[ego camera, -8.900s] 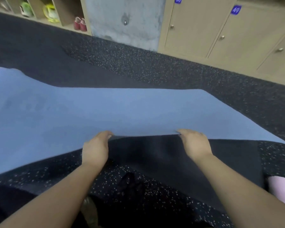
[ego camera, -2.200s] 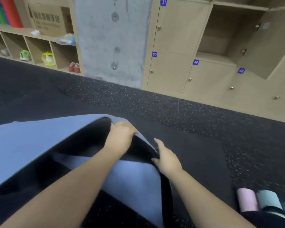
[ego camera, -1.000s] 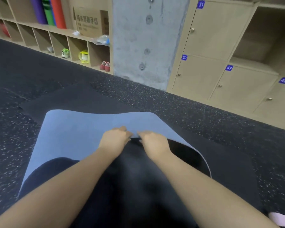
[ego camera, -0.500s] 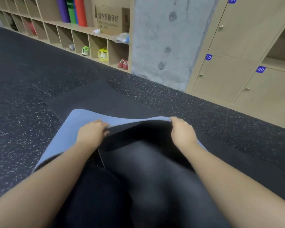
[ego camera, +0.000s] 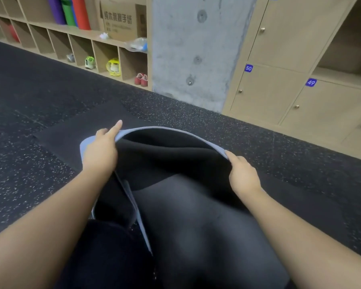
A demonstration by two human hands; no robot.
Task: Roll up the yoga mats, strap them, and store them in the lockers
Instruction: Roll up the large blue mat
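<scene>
A yoga mat (ego camera: 196, 215), blue on one face and black on the other, hangs lifted in front of me with its black side toward me. Its top edge arches between my hands. My left hand (ego camera: 101, 151) grips the left end of that edge, the index finger sticking out straight. My right hand (ego camera: 243, 175) pinches the right end of the edge. A second dark mat (ego camera: 71, 140) lies flat on the floor underneath. Wooden lockers (ego camera: 269, 92) numbered 50 and 49 stand at the back right, doors closed; one upper compartment (ego camera: 346, 49) is open.
Speckled black rubber floor (ego camera: 19, 163) spreads all round. Open cubbies (ego camera: 104, 55) with shoes line the back left wall. Rolled purple, green and red mats (ego camera: 69, 11) and a cardboard box (ego camera: 121, 17) stand on top. A concrete pillar (ego camera: 192, 49) separates cubbies from lockers.
My hands have spread further apart along the mat's top edge and raised it, so the edge now bows up in an arch. The view has shifted right, toward the lockers.
</scene>
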